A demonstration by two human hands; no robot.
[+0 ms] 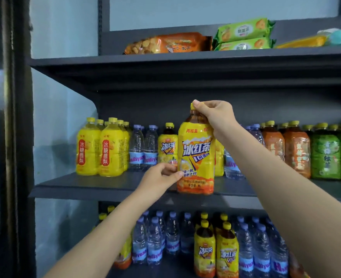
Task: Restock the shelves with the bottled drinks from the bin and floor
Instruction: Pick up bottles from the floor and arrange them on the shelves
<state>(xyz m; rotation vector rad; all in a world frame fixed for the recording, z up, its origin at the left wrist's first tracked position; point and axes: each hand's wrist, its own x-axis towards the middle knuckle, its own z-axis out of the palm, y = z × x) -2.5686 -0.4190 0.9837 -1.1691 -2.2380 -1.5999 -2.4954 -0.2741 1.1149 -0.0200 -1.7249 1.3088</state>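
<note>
A large ice tea bottle (195, 155) with a yellow label and yellow cap stands upright at the front edge of the middle shelf (97, 186). My right hand (215, 115) grips its cap and neck from above. My left hand (161, 175) pinches the bottle's lower left side. Behind it stand a smaller ice tea bottle (167, 145) and clear water bottles (143, 147). The bin and the floor are out of view.
Yellow pear drink bottles (99, 147) fill the shelf's left end; orange (286, 147) and green tea bottles (332, 153) stand at the right. The lower shelf holds water (155, 239) and ice tea bottles (215, 249). Snack packs (243, 35) lie on the top shelf.
</note>
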